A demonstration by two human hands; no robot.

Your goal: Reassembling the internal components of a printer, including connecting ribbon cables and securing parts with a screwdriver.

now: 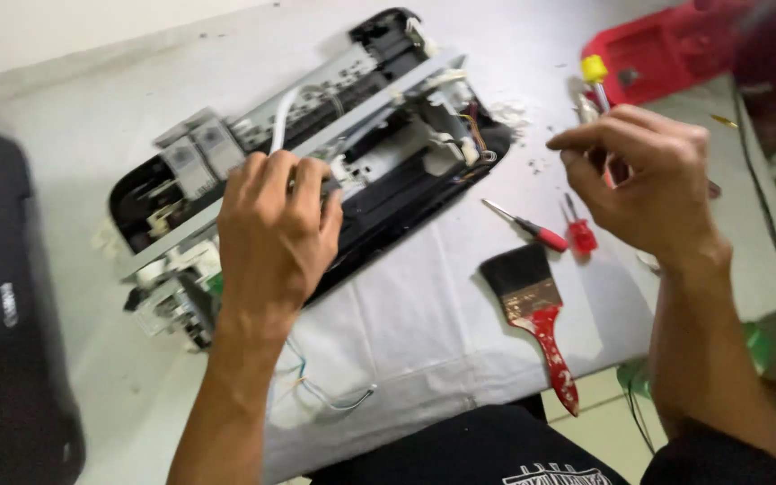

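Head view: left hand (276, 229) presses down, fingers curled over the grey metal rail of the opened printer chassis (316, 162) mid-table (looks rigid but brittle plastic with loose wires, best gripped by the rail), right hand (644, 175) raised, pinched narrow around something I cannot tell, red-handled brush (541, 314) and red tray (666, 58) nearby.

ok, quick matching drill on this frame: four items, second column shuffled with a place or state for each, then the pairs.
Items
1. left hand
2. right hand
3. paintbrush
4. red tray

Places or states
A. lying on the white cloth near the table's front edge, red handle
B. resting on the opened device
C. far right corner of the table
D. raised above the table, fingertips pinched together

Pairs: 1-B, 2-D, 3-A, 4-C
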